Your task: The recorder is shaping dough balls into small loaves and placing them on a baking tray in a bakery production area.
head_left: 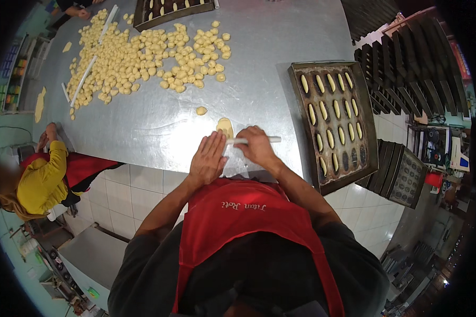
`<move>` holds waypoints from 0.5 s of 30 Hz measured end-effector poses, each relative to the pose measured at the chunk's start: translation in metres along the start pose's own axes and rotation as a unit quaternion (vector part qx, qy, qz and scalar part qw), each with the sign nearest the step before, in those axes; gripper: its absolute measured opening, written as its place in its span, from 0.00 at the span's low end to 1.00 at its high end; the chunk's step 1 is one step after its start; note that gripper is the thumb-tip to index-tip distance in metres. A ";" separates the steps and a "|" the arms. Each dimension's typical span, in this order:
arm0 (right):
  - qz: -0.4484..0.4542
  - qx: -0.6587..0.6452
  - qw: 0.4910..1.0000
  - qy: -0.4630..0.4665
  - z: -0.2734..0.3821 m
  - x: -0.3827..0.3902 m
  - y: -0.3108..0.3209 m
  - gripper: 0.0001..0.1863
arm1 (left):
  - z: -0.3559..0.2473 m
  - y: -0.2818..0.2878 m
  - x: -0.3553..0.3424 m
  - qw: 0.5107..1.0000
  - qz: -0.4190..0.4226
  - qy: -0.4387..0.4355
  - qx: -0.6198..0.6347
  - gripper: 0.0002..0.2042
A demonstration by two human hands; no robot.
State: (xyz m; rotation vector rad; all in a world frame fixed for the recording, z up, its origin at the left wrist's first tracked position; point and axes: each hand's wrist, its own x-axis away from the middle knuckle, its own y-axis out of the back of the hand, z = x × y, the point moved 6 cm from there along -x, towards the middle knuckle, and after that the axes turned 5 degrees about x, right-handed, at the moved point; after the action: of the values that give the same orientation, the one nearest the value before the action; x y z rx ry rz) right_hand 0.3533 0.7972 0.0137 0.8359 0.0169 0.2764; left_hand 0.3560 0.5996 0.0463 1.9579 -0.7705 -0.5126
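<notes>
A flattened oval piece of dough (225, 126) lies on the steel table in front of me. My left hand (210, 158) rests beside it with fingers stretched out flat, the fingertips at the dough's near left edge. The fingers of my right hand (256, 145) are wrapped round a thin white rolling pin (274, 139). The pin lies crosswise over the near part of the dough, its left end beside my left fingers. A little beyond sits a single round dough ball (201, 110).
Many dough balls (137, 58) cover the table's far left, with white sticks (83, 81) among them. A dark baking tray (339, 185) holding rows of dough strips stands at right. Another tray (143, 25) is at the far edge. A person in yellow (45, 177) works at left.
</notes>
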 end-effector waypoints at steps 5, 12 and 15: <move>-0.200 0.130 0.961 -0.142 -0.008 -0.036 0.038 0.24 | 0.009 -0.012 -0.024 0.986 0.064 0.079 0.132 0.32; -0.145 0.252 0.947 0.136 0.052 0.006 -0.009 0.30 | 0.004 -0.005 -0.009 0.994 -0.063 0.063 0.064 0.32; -0.112 0.285 0.945 0.118 0.062 0.018 -0.007 0.24 | -0.014 -0.001 0.019 0.998 -0.057 0.007 -0.006 0.31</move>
State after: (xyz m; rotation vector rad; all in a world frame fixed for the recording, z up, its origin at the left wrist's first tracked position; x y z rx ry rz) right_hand 0.3796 0.7520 0.0516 1.3604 0.4314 0.1527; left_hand 0.3784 0.5955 0.0508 1.9999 -0.6489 -0.5689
